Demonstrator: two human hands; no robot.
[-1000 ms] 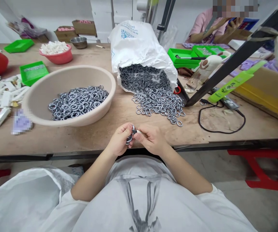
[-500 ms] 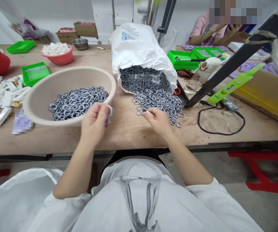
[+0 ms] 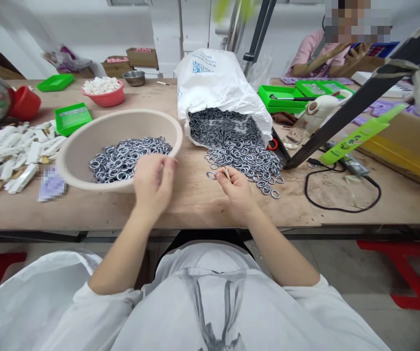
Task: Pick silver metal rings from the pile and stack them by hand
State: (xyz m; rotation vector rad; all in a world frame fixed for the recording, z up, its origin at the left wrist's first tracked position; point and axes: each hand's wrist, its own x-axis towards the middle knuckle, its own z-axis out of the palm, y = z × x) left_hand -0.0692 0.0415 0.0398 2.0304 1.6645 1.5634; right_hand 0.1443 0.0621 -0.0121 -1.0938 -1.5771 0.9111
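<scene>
At the front right rim of a beige basin (image 3: 66, 168), my left hand (image 3: 154, 179) is closed, its back toward me. Motion blurs it, and whatever its fingers hold is hidden. Inside the basin lies a heap of grey metal-looking rings (image 3: 122, 158). My right hand (image 3: 236, 190) pinches a short, thin pale stick (image 3: 226, 172) at the near edge of a second pile of rings (image 3: 248, 163). Just left of these fingertips is a single ring (image 3: 211, 175); I cannot tell whether it touches them. The pile spills from a white sack (image 3: 213, 83) lying open toward me.
White blocks (image 3: 9, 156), a green tray (image 3: 73, 118) and a red bowl of white pieces (image 3: 109, 97) occupy the left. A slanted dark metal bar (image 3: 345, 105), a black cable (image 3: 307, 192) and a lime-green cutter-like tool (image 3: 359, 136) stand or lie right. Another person's arm (image 3: 312, 61) shows beyond.
My left hand has turned, and the white bit seen at its fingertips before is now out of sight. The stick in my right hand points more upward. The whole view has shifted slightly.
</scene>
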